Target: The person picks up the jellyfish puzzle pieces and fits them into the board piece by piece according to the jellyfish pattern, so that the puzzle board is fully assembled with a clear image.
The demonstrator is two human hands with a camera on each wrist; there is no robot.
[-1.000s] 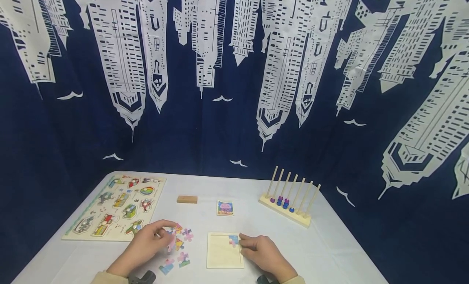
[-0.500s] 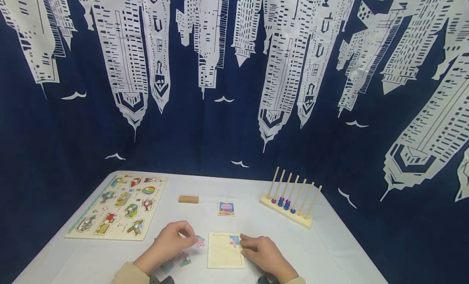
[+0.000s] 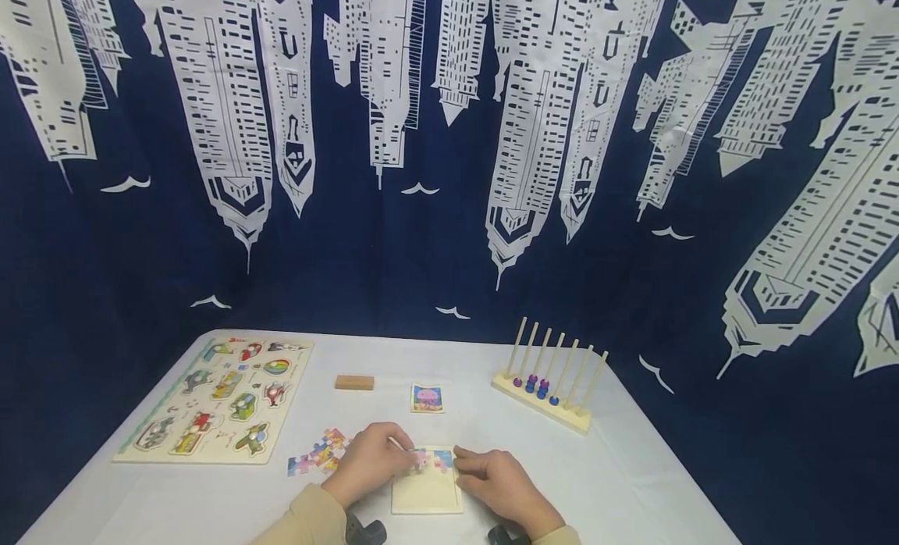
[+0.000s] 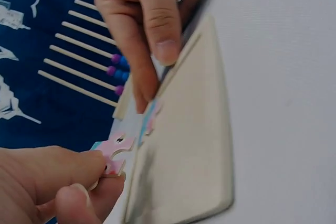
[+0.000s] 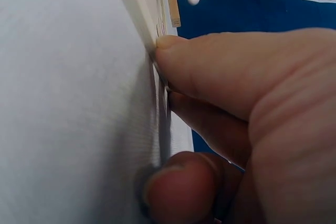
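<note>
Between thumb and fingers my left hand [image 3: 375, 457] pinches a pink jigsaw piece [image 4: 116, 153] with a printed eye, over the upper left of a square pale wooden puzzle tray [image 3: 427, 498]. Another jigsaw piece [image 3: 442, 460], blue and pink, lies in the tray's upper right corner. At the tray's right edge rests my right hand [image 3: 502, 486]; its thumb [image 5: 173, 56] touches the side in the right wrist view, and the index finger reaches along the same edge. Several loose jigsaw pieces [image 3: 323, 454] lie left of the tray, partly behind my left hand.
A peg puzzle board [image 3: 218, 397] with vehicle pictures lies at the left. Behind the tray are a small brown wooden block [image 3: 354, 382] and a small picture card [image 3: 427, 399]. A rack of upright rods with beads [image 3: 544, 400] stands at the back right.
My left hand has picked up a jigsaw piece from the loose pile and carried it right, over the tray. The right hand has stayed at the tray's edge.
</note>
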